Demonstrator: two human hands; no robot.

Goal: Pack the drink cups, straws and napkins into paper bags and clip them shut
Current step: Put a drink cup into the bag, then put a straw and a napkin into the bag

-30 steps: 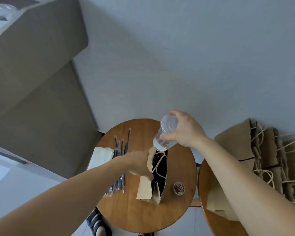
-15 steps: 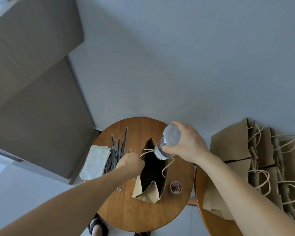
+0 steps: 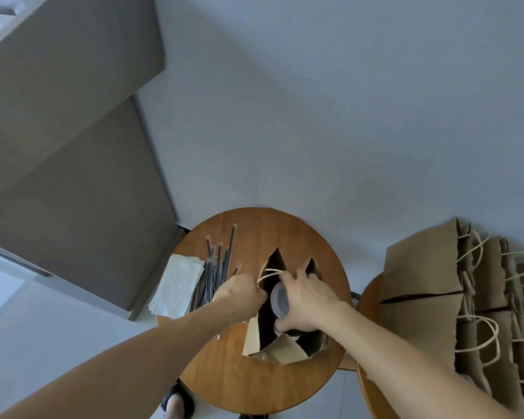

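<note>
Round wood table (image 3: 254, 385) — paper bag (image 3: 256, 337) stands open; left hand (image 3: 239, 293) pinches its rim, right hand (image 3: 307, 300) wraps the clear cup (image 3: 280, 297) in the bag mouth. Cup looks light, thin-walled (crushable) — hold near the lid.

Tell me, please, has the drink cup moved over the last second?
Yes. Gripped by the right hand, the drink cup has dropped from above the paper bag into it, judged against the table.
</note>
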